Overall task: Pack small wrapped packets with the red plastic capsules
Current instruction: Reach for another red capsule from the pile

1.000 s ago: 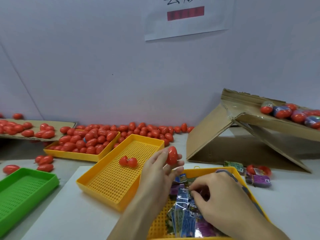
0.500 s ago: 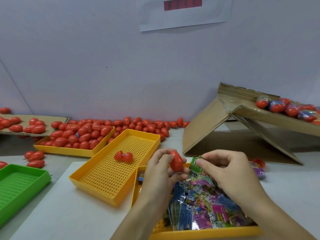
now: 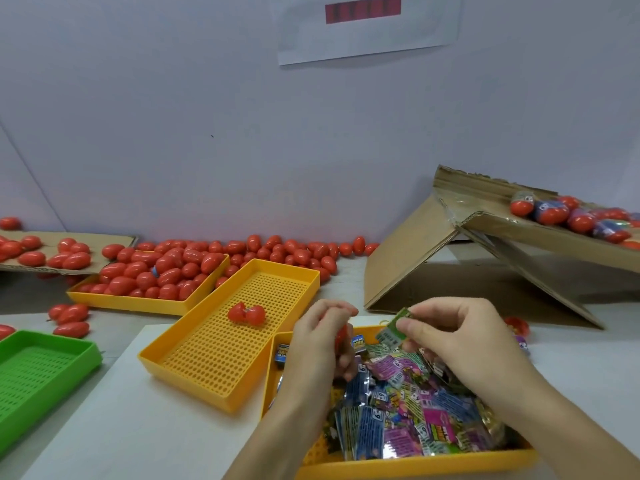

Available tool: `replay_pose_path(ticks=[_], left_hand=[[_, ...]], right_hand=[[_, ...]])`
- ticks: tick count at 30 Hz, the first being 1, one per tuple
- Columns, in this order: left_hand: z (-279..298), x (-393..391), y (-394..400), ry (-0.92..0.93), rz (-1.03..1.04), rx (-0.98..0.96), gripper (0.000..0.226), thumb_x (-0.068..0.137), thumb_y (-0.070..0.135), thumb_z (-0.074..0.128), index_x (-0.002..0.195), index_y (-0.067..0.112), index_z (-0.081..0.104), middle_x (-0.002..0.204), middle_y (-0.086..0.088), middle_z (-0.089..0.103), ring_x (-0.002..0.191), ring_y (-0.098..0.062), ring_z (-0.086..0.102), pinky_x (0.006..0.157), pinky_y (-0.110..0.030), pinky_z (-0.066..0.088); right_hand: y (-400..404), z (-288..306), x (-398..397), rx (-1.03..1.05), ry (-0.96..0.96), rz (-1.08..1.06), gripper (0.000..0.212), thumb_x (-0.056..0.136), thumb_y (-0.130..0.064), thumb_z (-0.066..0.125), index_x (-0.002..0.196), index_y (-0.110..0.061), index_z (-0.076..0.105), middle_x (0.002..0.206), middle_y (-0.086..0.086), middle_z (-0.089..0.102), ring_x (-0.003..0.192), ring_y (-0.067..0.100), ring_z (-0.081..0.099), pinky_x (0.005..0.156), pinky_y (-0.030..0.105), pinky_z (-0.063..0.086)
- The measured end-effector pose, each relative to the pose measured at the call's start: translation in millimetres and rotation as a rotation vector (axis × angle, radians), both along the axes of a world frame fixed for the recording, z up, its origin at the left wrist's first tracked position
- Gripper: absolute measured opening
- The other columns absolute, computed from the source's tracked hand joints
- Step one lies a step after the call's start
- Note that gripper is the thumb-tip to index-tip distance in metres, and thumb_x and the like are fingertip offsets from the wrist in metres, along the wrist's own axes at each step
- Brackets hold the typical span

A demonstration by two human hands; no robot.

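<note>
Pinching a green printed packet (image 3: 393, 332), right hand (image 3: 457, 344); red capsule (image 3: 341, 336) mostly hidden.

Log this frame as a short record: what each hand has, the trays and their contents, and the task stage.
left hand: grips a red capsule, mostly hidden by its fingers
right hand: pinches a green packet
packet tray: yellow, nearest, piled with mixed wrapped packets
middle tray: yellow, holds one opened capsule
far tray: yellow, heaped with red capsules
green tray: no contents showing
cardboard box: filled capsules lie on its flap
stage: packet held beside the capsule, not yet inside
</note>
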State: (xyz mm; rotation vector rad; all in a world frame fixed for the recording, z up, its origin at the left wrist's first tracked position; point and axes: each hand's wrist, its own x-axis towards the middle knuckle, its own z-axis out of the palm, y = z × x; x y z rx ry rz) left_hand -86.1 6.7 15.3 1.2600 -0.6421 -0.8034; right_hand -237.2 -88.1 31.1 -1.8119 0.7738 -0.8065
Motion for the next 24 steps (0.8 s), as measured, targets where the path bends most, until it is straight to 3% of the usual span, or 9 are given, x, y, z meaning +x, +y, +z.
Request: replay_pose_path(ticks=[2, 4, 6, 9, 13, 18, 22, 24], left_hand=[[3.4, -3.3, 4.0, -0.154, -0.05, 0.056, 0.014, 0.083, 0.039, 0.074, 0.082, 0.024, 0.073, 0.061, 0.008, 0.052, 0.047, -0.006, 0.046, 0.045, -0.022, 0.039], [4.2, -8.2, 5.8, -0.274, -0.084, 0.082, 0.025, 0.069, 0.05, 0.078, 0.084, 0.029, 0.075, 0.063, 0.014, 0.06, 0.054, -0.002, 0.056, 0.051, -0.015, 0.043], [4.4, -11.6, 5.5, -0.333, -0.078, 0.082, 0.022, 0.072, 0.042, 0.081, 0.085, 0.025, 0.076, 0.071, 0.015, 0.065, 0.063, -0.001, 0.061, 0.055, -0.014, 0.047], [4.9, -11.6, 5.2, -0.362, -0.039, 0.088, 0.012, 0.08, 0.032, 0.079, 0.08, 0.021, 0.075, 0.067, 0.017, 0.063, 0.061, 0.001, 0.059, 0.055, -0.013, 0.046], [5.8, -11.3, 5.1, -0.379, -0.015, 0.095, 0.017, 0.077, 0.039, 0.08, 0.073, 0.024, 0.072, 0.064, 0.018, 0.06, 0.059, 0.002, 0.058, 0.053, -0.012, 0.045], [4.4, -8.3, 3.9, -0.423, 0.03, 0.153, 0.024, 0.074, 0.038, 0.084, 0.065, 0.019, 0.07, 0.064, 0.012, 0.063, 0.06, -0.001, 0.06, 0.054, -0.013, 0.047], [1.7, -12.1, 3.4, -0.633, 0.012, 0.229, 0.015, 0.075, 0.03, 0.086, 0.069, 0.025, 0.072, 0.072, 0.011, 0.069, 0.07, -0.002, 0.065, 0.058, -0.008, 0.047], [1.3, -14.4, 2.8, -0.754, 0.016, 0.253, 0.017, 0.075, 0.03, 0.086, 0.074, 0.034, 0.069, 0.082, 0.02, 0.063, 0.076, 0.0, 0.062, 0.061, -0.005, 0.046]], right_hand=[[0.6, -0.9, 0.2, 0.091, -0.103, -0.018, 0.02, 0.075, -0.041, 0.071, 0.084, -0.024, 0.078, 0.071, 0.002, 0.076, 0.058, 0.007, 0.066, 0.057, 0.023, 0.047], [1.6, -2.7, 1.6, 0.143, -0.134, -0.008, 0.029, 0.07, -0.047, 0.067, 0.084, -0.025, 0.079, 0.073, 0.004, 0.076, 0.062, 0.012, 0.068, 0.06, 0.026, 0.047], [3.1, -5.0, 4.3, 0.157, -0.134, 0.023, 0.028, 0.072, -0.047, 0.067, 0.086, -0.027, 0.08, 0.077, 0.005, 0.077, 0.072, 0.022, 0.072, 0.065, 0.031, 0.051], [4.5, -6.8, 7.0, 0.159, -0.126, 0.037, 0.024, 0.075, -0.047, 0.065, 0.087, -0.032, 0.08, 0.077, 0.005, 0.077, 0.079, 0.029, 0.072, 0.071, 0.034, 0.055], [4.8, -7.8, 7.2, 0.134, -0.122, -0.014, 0.029, 0.075, -0.046, 0.067, 0.089, -0.025, 0.079, 0.077, 0.002, 0.077, 0.078, 0.025, 0.073, 0.07, 0.035, 0.055], [2.2, -7.4, 4.7, 0.11, -0.174, -0.139, 0.006, 0.087, -0.029, 0.071, 0.088, -0.026, 0.076, 0.071, 0.001, 0.075, 0.061, 0.012, 0.067, 0.057, 0.025, 0.049], [-0.1, -6.9, 3.6, 0.105, -0.186, -0.2, 0.004, 0.087, -0.027, 0.071, 0.087, -0.025, 0.075, 0.066, 0.004, 0.071, 0.059, 0.013, 0.063, 0.055, 0.03, 0.049], [0.1, -7.6, 3.6, 0.088, -0.174, -0.201, 0.004, 0.087, -0.028, 0.071, 0.086, -0.027, 0.075, 0.066, 0.004, 0.071, 0.057, 0.011, 0.063, 0.054, 0.029, 0.049]])
